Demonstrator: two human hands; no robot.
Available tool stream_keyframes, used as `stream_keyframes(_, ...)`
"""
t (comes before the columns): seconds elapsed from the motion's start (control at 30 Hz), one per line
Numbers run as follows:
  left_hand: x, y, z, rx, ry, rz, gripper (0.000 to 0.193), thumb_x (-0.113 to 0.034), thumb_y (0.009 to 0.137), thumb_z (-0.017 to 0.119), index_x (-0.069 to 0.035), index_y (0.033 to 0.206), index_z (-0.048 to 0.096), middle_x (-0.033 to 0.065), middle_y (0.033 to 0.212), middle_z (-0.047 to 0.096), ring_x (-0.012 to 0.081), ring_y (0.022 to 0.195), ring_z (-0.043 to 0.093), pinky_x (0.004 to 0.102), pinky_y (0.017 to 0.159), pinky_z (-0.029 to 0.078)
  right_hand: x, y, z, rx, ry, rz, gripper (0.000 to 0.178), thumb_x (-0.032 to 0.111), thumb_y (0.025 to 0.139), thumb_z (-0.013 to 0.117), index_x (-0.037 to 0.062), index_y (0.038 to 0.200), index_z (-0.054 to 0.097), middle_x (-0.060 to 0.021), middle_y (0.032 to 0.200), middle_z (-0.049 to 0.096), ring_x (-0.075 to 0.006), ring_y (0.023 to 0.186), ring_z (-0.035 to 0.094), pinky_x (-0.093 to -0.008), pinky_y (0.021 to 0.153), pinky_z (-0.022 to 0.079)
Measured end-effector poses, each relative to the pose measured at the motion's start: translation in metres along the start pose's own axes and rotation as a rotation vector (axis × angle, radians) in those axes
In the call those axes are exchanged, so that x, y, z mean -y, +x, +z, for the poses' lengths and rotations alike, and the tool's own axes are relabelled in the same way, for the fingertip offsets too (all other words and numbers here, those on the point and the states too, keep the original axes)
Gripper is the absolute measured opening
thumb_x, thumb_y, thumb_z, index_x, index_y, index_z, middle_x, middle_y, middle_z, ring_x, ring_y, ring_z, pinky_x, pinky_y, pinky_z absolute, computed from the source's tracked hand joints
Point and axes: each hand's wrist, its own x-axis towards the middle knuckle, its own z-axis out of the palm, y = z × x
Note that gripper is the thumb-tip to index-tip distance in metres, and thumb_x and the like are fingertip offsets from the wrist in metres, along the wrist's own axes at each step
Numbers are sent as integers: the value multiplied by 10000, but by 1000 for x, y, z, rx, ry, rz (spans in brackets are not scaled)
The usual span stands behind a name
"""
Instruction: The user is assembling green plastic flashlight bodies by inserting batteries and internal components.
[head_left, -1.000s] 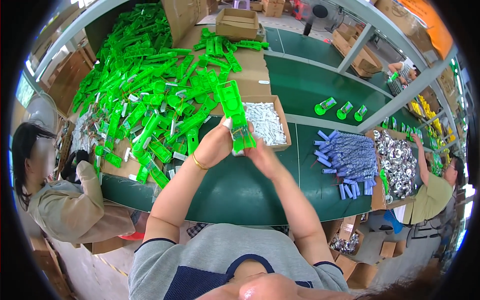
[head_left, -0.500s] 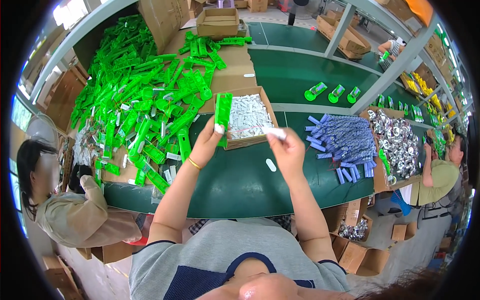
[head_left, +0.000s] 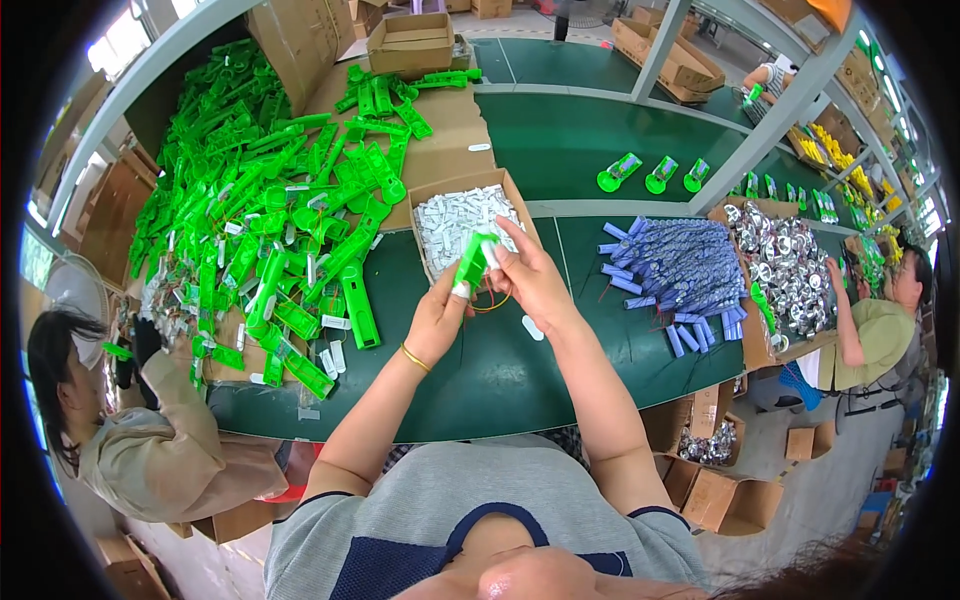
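Over the near edge of a cardboard box [head_left: 519, 200] of small white pieces [head_left: 450, 222], my two hands meet. Pinched in my left hand [head_left: 440, 318] is a bright green plastic housing [head_left: 474, 262], tilted and partly covered by the fingers. My right hand [head_left: 532, 280] has its thumb and fingers closed on a small white plastic piece [head_left: 490, 252], pressed against the upper part of the housing. Thin reddish wire [head_left: 492, 306] loops below the fingers. One loose white oval piece [head_left: 532, 327] lies on the green table beside my right wrist.
Left of the box spreads a large heap of green housings [head_left: 240, 150], some with wires. Blue-wrapped cylinders [head_left: 675, 265] lie to the right, before a carton of shiny metal parts [head_left: 785, 260]. Several assembled green pieces [head_left: 660, 175] stand behind a metal rail. Co-workers sit on both sides.
My right hand has moved left with the white piece, bringing it against the green housing. The housing has tipped from upright to slanted. The left co-worker's gloved hand has risen.
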Motion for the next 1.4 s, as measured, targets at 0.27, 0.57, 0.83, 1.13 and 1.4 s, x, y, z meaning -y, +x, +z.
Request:
stream_keyframes(0.27, -9, -9, 2, 161, -193, -120, 560, -268, 1062, 437, -92, 1568, 276, 72, 895, 611, 149, 715, 596, 284, 651, 500, -20, 12, -10, -487, -708, -575, 244, 133, 952, 642, 51, 1182, 637, -88, 948, 671, -219, 842, 680, -317, 663, 555)
stream_keyframes(0.57, -32, -7, -4, 342, -472, -213, 659, -367, 1059, 358, -128, 1612, 89, 115, 875, 600, 174, 665, 582, 288, 587, 491, -40, -1, -15, -150, -292, -364, 321, -110, 856, 627, 25, 1139, 692, -90, 1095, 670, -143, 984, 662, -281, 804, 553)
stream_keyframes(0.83, -19, -2, 2, 365, -617, -322, 664, -397, 1055, 356, -184, 1616, 71, 125, 871, 599, 183, 645, 586, 297, 518, 471, -35, -18, -19, -111, -563, -439, 218, -63, 845, 649, 9, 1046, 692, -107, 951, 681, -195, 812, 674, -315, 719, 532)
stream_keyframes(1.13, 32, -3, 26, 148, -46, 103, 642, -262, 1083, 377, -6, 1588, 76, 109, 1184, 598, 172, 896, 606, 280, 824, 505, -31, -41, -11, -17, 310, 29, 371, 76, 982, 567, -38, 1334, 547, -71, 1007, 663, -112, 760, 608, -244, 631, 505)
stream_keyframes(1.4, 4, -5, 35, 106, 81, 149, 651, -224, 1076, 408, 20, 1578, 74, 130, 1317, 538, 183, 1005, 575, 301, 884, 493, -41, -43, 1, -398, -554, -341, 561, 35, 894, 684, 21, 1418, 484, -25, 869, 650, -80, 794, 603, -255, 731, 495)
